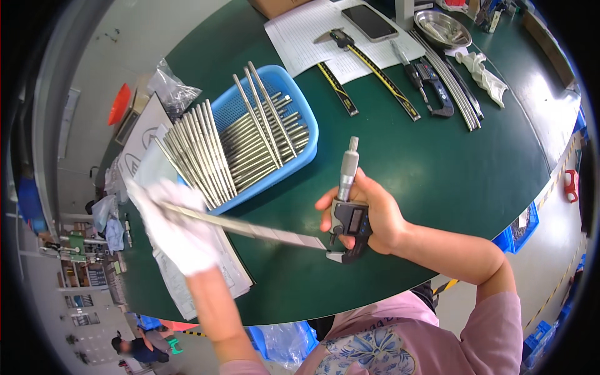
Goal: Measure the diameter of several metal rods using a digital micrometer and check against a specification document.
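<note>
My left hand, in a white glove, is closed around one end of a long metal rod, which is slightly blurred. The rod slants down to the right, and its far tip is at the jaws of a digital micrometer. Whether the jaws touch the tip I cannot tell. My bare right hand grips the micrometer by its frame, with the silver thimble pointing up. Beyond my left hand stands a blue plastic basket full of similar metal rods, several propped across its rim.
Papers lie under my left forearm. Farther back are a digital caliper, a phone, another micrometer, thin rods and a metal bowl. A plastic bag lies by the basket. A person is in the background.
</note>
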The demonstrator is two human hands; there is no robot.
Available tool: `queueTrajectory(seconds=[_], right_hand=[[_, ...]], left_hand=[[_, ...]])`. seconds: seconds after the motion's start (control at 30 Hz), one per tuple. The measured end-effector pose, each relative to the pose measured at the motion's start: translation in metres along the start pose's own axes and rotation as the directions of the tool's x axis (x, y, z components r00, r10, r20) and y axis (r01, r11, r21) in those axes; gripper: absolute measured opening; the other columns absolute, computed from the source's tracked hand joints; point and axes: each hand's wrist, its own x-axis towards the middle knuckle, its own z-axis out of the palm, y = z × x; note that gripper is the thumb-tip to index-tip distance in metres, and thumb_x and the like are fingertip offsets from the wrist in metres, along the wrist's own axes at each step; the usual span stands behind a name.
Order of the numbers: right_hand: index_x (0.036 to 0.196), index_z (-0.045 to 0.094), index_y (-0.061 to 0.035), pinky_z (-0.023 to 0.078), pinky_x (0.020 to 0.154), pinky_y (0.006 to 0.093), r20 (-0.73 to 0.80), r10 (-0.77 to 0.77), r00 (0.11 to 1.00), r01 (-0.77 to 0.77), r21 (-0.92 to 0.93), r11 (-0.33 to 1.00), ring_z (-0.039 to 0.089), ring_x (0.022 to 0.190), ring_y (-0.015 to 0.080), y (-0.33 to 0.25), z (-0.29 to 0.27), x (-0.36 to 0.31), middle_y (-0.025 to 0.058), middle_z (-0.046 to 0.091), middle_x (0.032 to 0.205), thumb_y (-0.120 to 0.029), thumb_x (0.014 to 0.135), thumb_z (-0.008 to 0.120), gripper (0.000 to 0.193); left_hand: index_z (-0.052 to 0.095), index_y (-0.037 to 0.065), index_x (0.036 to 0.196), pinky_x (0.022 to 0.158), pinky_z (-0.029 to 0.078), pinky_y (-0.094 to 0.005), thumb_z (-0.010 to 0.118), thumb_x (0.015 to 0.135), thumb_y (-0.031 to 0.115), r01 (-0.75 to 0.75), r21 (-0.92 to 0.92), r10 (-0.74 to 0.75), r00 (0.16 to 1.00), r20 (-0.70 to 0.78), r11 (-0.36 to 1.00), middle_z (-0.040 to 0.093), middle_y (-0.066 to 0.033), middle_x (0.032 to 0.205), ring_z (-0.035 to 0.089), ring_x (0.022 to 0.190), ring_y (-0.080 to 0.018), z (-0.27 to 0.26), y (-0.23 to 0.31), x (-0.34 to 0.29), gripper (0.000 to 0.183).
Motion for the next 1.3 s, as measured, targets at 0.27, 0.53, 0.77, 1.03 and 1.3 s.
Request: queueTrajectory(seconds=[0.27,0.53,0.77,1.03,1.3], right_hand=[[0.090,0.051,-0.0015,0.037,0.041,0.0231,0.014,0.011,1.000,-0.011,-0.020,1.000,0.042,0.041,0.0131,0.002,0.003,-0.002,0.0098,0.055,0.068,-0.047,0.085,0.009,0.062],[0.090,0.051,-0.0014,0.036,0.042,0.0243,0.066,-0.028,0.997,0.029,-0.016,0.999,0.041,0.039,0.0133,0.002,0.003,-0.002,0.0108,0.055,0.069,-0.047,0.085,0.009,0.062],[0.090,0.050,0.0011,0.039,0.043,0.0253,0.083,-0.043,0.996,0.044,-0.017,0.999,0.045,0.042,0.0164,0.004,0.001,-0.001,0.0134,0.055,0.069,-0.051,0.083,0.011,0.066],[0.088,0.050,0.0012,0.038,0.041,0.0255,0.097,-0.052,0.994,0.054,-0.025,0.998,0.046,0.040,0.0167,0.008,0.003,0.001,0.0133,0.055,0.068,-0.054,0.081,0.014,0.066],[0.087,0.050,-0.0002,0.036,0.041,0.0242,0.036,-0.068,0.997,0.070,-0.041,0.997,0.043,0.040,0.0149,0.007,0.004,-0.001,0.0119,0.055,0.068,-0.053,0.082,0.016,0.063]], left_hand=[[0.047,0.013,0.062,0.033,0.027,-0.0177,0.052,0.078,0.043,-0.071,0.587,0.052,0.997,0.048,0.806,0.042,0.0026,0.053,0.036,0.039,-0.0039,0.056,-0.027,0.099,0.035],[0.055,0.000,0.073,0.064,0.041,-0.0371,0.041,0.080,0.041,-0.177,0.969,-0.161,0.965,0.205,0.171,0.056,-0.0193,0.072,0.055,0.070,-0.0309,0.060,-0.089,0.124,0.044],[0.057,0.003,0.080,0.073,0.041,-0.0392,0.037,0.081,0.036,-0.210,0.977,-0.194,0.961,0.199,-0.036,0.056,-0.0198,0.085,0.054,0.081,-0.0337,0.034,-0.087,0.114,0.039],[0.063,0.005,0.075,0.065,0.047,-0.0373,0.046,0.071,0.016,-0.295,0.715,-0.237,0.954,0.183,-0.633,0.061,-0.0158,0.074,0.060,0.075,-0.0288,-0.008,-0.070,0.081,0.020],[0.055,0.000,0.075,0.058,0.044,-0.0343,0.040,0.080,0.023,-0.206,0.927,0.030,0.974,0.226,-0.315,0.059,-0.0145,0.070,0.058,0.063,-0.0249,-0.009,-0.046,0.079,0.028]])
